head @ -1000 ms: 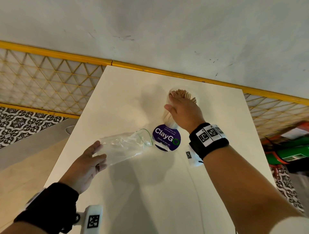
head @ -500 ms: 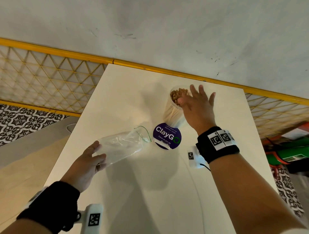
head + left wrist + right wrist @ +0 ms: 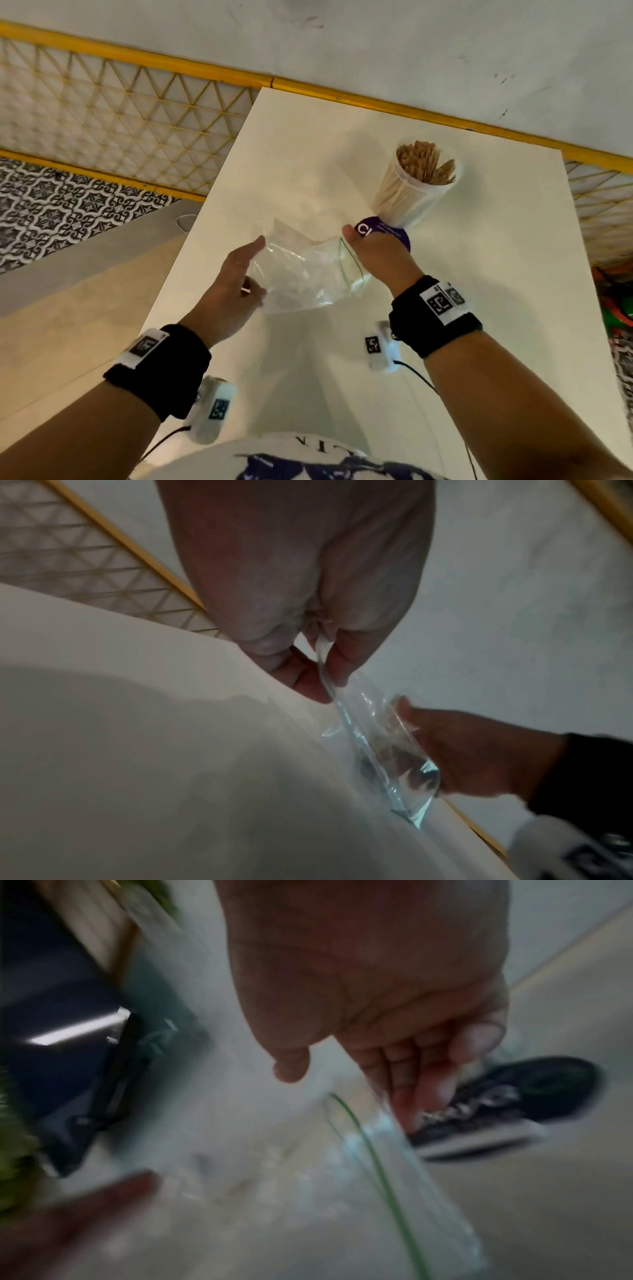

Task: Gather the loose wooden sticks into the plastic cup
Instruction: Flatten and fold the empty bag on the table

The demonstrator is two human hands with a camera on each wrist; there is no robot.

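Observation:
A clear plastic cup [image 3: 404, 202] packed with wooden sticks [image 3: 424, 164] stands upright at the far right of the white table [image 3: 496, 274]. Nearer me, a clear plastic bag [image 3: 308, 274] with a green seal line hangs just above the table between both hands. My left hand [image 3: 239, 274] pinches the bag's bottom edge, thumb against fingers, as the left wrist view shows [image 3: 325, 680]. My right hand [image 3: 370, 253] is at the bag's mouth. In the blurred right wrist view its thumb stands apart from straight fingers [image 3: 414, 1085], with the bag's green line [image 3: 377, 1164] between them.
A round purple sticker [image 3: 394, 233] lies on the table beside the cup's base. A yellow-framed lattice rail [image 3: 137, 102] runs past the table's far and left sides, with patterned floor below. A dark shoe [image 3: 496, 1104] shows on the floor.
My right hand left the top of the cup and came back to the bag's mouth. My left hand lifted the bag off the table and carried it toward the middle.

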